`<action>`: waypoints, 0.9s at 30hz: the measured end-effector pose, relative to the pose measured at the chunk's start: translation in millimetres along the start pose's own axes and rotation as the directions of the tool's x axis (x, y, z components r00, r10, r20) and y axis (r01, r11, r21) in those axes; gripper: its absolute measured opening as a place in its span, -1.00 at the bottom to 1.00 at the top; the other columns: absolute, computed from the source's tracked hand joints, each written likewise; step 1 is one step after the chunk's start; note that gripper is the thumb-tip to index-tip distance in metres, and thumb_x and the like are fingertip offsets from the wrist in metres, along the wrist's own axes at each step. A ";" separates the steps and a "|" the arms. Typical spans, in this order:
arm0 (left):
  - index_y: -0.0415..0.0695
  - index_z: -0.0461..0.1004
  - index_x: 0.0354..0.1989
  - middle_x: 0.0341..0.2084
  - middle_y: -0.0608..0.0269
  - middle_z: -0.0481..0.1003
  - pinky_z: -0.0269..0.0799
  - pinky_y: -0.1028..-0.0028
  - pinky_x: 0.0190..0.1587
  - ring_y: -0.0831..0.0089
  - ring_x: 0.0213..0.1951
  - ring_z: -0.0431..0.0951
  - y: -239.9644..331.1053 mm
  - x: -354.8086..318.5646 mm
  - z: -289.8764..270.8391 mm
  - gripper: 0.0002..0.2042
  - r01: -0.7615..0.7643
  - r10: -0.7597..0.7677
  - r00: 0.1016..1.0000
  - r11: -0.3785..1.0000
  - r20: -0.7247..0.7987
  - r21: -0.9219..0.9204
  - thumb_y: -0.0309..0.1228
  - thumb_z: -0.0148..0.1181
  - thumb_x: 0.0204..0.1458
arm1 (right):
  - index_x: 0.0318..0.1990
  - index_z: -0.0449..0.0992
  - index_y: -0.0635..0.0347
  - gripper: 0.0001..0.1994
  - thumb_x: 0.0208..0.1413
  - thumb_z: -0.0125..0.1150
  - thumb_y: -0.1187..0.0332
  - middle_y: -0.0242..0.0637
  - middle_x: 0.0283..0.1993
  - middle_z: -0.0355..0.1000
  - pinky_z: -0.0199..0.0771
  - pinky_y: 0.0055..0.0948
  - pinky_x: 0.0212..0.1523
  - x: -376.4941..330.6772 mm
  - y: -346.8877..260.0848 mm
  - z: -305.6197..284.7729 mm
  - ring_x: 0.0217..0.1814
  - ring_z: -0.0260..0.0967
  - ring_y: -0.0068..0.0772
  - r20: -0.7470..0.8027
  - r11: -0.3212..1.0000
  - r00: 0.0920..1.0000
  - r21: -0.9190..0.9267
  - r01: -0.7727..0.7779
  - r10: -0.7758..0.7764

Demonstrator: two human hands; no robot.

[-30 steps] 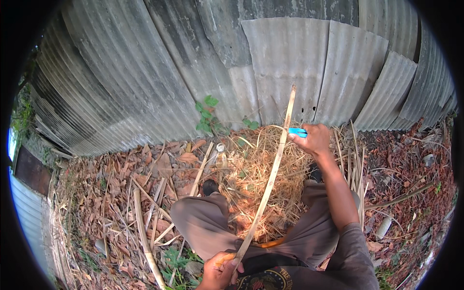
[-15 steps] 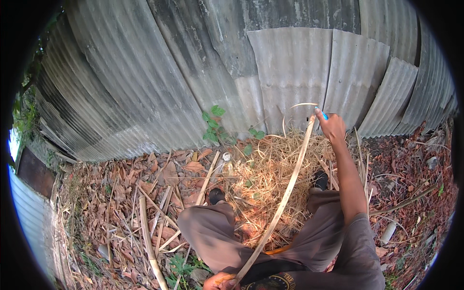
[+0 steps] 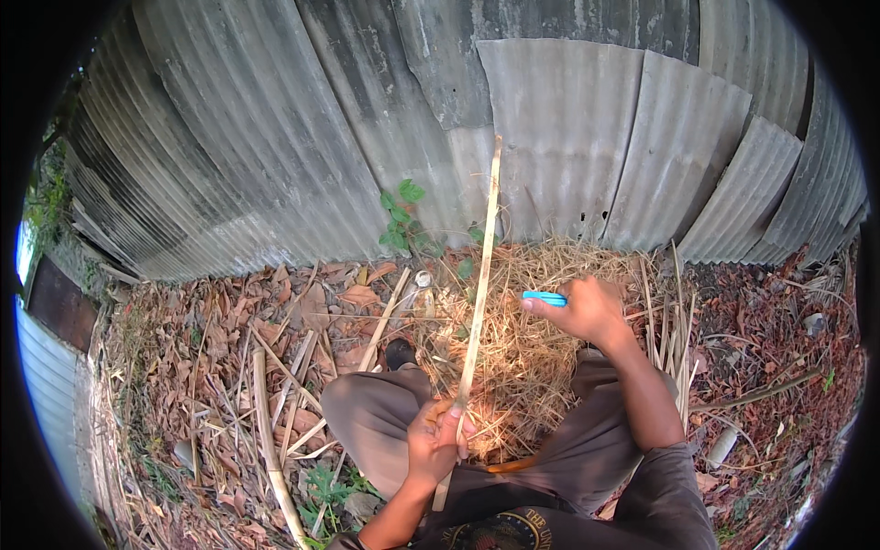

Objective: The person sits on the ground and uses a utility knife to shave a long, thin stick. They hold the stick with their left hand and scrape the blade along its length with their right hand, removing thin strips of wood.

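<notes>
A long pale bamboo strip (image 3: 480, 293) rises from my lap and leans up in front of the wall. My left hand (image 3: 438, 440) is closed round its lower part, with a short end sticking out below the fingers. To the right of the strip, apart from it, my right hand (image 3: 591, 310) grips a blue-handled knife (image 3: 544, 299) that points left; its blade can hardly be made out. Between my legs, under both hands, lies a heap of thin curled shavings (image 3: 541, 376).
A grey corrugated metal wall (image 3: 559, 137) stands in front. Dry leaves (image 3: 229, 367) cover the ground on the left, with bamboo pieces (image 3: 271, 431) among them. More strips (image 3: 674, 321) lie right of the heap. A small green plant (image 3: 400, 220) grows by the wall.
My left hand has come up from the lap's edge, and the strip has moved upward and swung left. My right hand has dropped down and left, away from the strip's tip; a shaving there is gone.
</notes>
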State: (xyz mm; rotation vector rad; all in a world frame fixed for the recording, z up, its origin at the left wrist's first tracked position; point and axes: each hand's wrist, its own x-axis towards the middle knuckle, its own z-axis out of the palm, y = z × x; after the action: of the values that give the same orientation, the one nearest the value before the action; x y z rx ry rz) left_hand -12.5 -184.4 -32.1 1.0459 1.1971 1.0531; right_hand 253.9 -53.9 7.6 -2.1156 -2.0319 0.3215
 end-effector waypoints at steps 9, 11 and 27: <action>-0.28 0.34 -0.12 -0.50 0.18 0.44 0.27 0.66 -0.64 0.65 -0.70 0.33 23.2 41.2 45.3 -0.76 -0.046 0.064 0.993 0.983 0.098 -0.180 -0.32 -0.02 0.27 | -0.77 0.49 0.11 -0.29 -0.21 0.13 -0.46 -0.24 -0.81 0.31 0.32 -0.25 -0.64 -20.9 -11.2 29.2 -0.74 0.34 -0.16 -0.329 0.860 0.822 0.051 0.507 -0.465; -0.28 0.34 -0.13 -0.50 0.18 0.44 0.27 0.66 -0.65 0.65 -0.70 0.34 23.6 42.1 45.2 -0.76 -0.055 0.073 0.993 0.981 0.090 -0.186 -0.31 -0.02 0.27 | -0.79 0.47 0.10 -0.27 -0.22 0.11 -0.49 -0.24 -0.83 0.29 0.30 -0.26 -0.66 -20.0 -11.4 31.8 -0.77 0.32 -0.19 -0.370 0.851 0.797 0.031 0.524 -0.477; -0.29 0.33 -0.15 -0.53 0.20 0.45 0.26 0.65 -0.66 0.66 -0.73 0.32 32.8 34.7 38.8 -0.78 -0.092 0.096 0.994 0.994 0.061 -0.061 -0.34 -0.04 0.28 | -0.82 0.34 0.06 -0.28 -0.44 0.20 -0.51 -0.42 -0.82 0.22 0.16 -0.37 -0.63 -0.9 -13.9 47.6 -0.77 0.26 -0.35 -0.522 0.784 0.651 -0.059 0.617 -0.551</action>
State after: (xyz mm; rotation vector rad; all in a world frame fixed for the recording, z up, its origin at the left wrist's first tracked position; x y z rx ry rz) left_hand 26.5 -146.3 -3.7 1.0914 1.0683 1.1130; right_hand 227.0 -54.8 -34.0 -1.1637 -2.1241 -0.2066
